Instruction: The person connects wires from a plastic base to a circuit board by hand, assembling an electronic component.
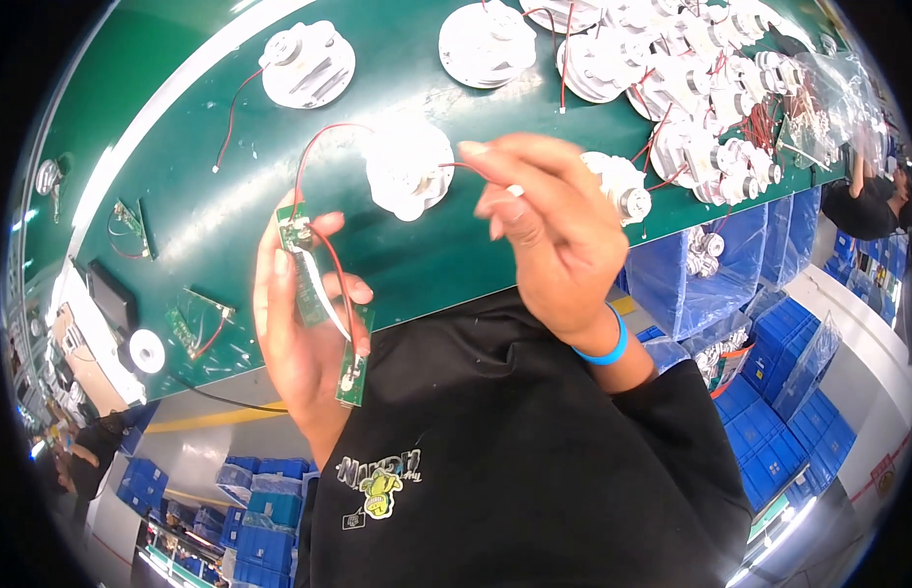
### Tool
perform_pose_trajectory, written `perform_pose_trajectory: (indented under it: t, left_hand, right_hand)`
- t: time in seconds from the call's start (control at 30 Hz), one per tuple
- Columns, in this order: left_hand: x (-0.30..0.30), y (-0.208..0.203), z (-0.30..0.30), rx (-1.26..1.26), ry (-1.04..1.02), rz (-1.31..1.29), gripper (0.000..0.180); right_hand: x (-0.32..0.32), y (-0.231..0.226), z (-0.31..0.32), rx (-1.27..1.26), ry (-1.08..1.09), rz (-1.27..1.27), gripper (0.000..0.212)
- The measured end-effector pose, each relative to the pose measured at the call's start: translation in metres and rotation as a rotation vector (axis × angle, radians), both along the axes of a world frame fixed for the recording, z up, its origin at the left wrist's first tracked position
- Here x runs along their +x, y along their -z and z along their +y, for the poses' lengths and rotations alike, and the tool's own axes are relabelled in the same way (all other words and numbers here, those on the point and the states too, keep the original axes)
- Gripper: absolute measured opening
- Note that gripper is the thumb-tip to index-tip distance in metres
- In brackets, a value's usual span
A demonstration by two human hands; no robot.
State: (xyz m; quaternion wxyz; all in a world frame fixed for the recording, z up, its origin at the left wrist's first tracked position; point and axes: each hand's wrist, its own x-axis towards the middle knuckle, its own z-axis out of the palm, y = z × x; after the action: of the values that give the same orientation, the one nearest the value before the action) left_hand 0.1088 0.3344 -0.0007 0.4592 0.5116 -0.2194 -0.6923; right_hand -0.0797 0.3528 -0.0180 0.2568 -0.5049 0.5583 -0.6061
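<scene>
My left hand holds a pair of narrow green circuit boards, joined by a red wire and a white strip, upright over the table edge. Another red wire arcs from the upper end of the boards to a white round housing, which lies on the table between my hands. My right hand, with a blue wristband, pinches a red wire running from the right side of that housing. A small white connector shows at its fingertips.
Two white housings lie farther back, and many more crowd the right with trailing red wires. Spare boards and a white roll sit at the left. Blue lined bins stand off the right table edge.
</scene>
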Motion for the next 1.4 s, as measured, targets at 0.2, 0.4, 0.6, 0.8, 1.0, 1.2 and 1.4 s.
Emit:
perform_pose_trajectory:
  t: [0.2,0.4,0.6,0.8,1.0,1.2,1.4]
  left_hand:
    - [-0.01,0.001,0.005,-0.13,0.139,0.031,0.058]
    - [-0.009,0.013,0.01,-0.215,0.152,0.067,0.056]
    - [-0.014,0.012,0.013,-0.202,0.139,-0.011,0.062]
    - [-0.012,0.014,0.013,-0.226,0.144,0.014,0.056]
    - [-0.006,0.018,0.014,-0.269,0.197,-0.05,0.065]
    - [-0.007,0.017,0.014,-0.277,0.204,-0.024,0.066]
    - [-0.01,0.016,0.015,-0.266,0.182,-0.021,0.062]
  right_hand:
    - [0.012,0.001,-0.009,-0.093,-0.303,0.677,0.017]
    - [0.018,0.002,-0.012,0.023,-0.395,0.502,0.019]
    - [0.019,-0.003,-0.011,0.194,-0.475,0.303,0.007]
    - [0.018,-0.002,-0.013,0.232,-0.528,0.168,0.007]
    - [0.015,-0.007,-0.013,0.269,-0.556,0.149,0.002]
    - [0.01,-0.008,-0.017,0.313,-0.623,0.274,0.008]
    - [0.01,-0.008,-0.018,0.335,-0.603,0.309,0.012]
